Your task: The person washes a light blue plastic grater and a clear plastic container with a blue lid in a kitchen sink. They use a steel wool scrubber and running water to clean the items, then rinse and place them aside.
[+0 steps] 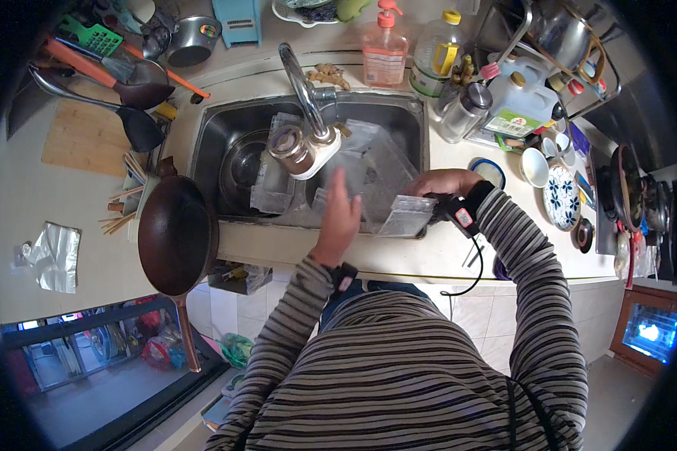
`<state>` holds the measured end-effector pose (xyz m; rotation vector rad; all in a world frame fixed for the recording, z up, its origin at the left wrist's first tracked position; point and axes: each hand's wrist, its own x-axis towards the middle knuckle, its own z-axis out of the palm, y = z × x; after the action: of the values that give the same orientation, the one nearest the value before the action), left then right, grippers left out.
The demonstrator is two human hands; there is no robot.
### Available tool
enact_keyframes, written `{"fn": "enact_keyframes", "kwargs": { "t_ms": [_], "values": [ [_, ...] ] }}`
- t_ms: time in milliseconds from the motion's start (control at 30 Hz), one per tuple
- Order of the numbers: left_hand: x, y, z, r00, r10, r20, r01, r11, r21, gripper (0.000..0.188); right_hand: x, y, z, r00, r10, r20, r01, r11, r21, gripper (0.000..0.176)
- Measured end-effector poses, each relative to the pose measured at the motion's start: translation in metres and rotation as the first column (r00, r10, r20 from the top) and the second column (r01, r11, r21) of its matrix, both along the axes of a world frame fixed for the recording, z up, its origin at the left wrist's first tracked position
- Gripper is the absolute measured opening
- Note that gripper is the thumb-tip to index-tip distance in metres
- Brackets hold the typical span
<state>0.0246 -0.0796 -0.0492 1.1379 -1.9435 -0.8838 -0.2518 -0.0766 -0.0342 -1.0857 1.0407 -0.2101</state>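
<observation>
A clear plastic bin lies tilted in the right basin of the stainless steel sink, its near end over the front rim. My right hand grips its right side; the fingertips are partly hidden. Over the bin's left part is my left hand, fingers extended and thumb apart, holding nothing. Whether it touches the plastic I cannot tell. Another clear plastic piece stands in the left basin. The chrome faucet, with a filter attachment, reaches over the divider between the basins.
A dark wok sits left of the sink, its handle jutting past the counter edge. Behind the sink stand a pink pump bottle and an oil bottle. Bowls and a patterned plate are at right. A black cable hangs from my right wrist.
</observation>
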Motion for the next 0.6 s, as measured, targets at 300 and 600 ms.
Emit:
{"fn": "enact_keyframes", "kwargs": {
  "t_ms": [300,600],
  "values": [
    [0.043,0.034,0.024,0.624,0.4,-0.671,0.63,0.25,0.735,0.058,0.062,0.004,0.006,0.954,-0.055,0.295,0.05,0.998,0.023,0.045],
    [0.064,0.02,0.003,0.69,0.296,-0.66,0.588,0.303,0.75,0.07,0.06,0.021,0.007,0.983,-0.133,-0.126,0.106,0.974,-0.201,0.06]
  ]
}}
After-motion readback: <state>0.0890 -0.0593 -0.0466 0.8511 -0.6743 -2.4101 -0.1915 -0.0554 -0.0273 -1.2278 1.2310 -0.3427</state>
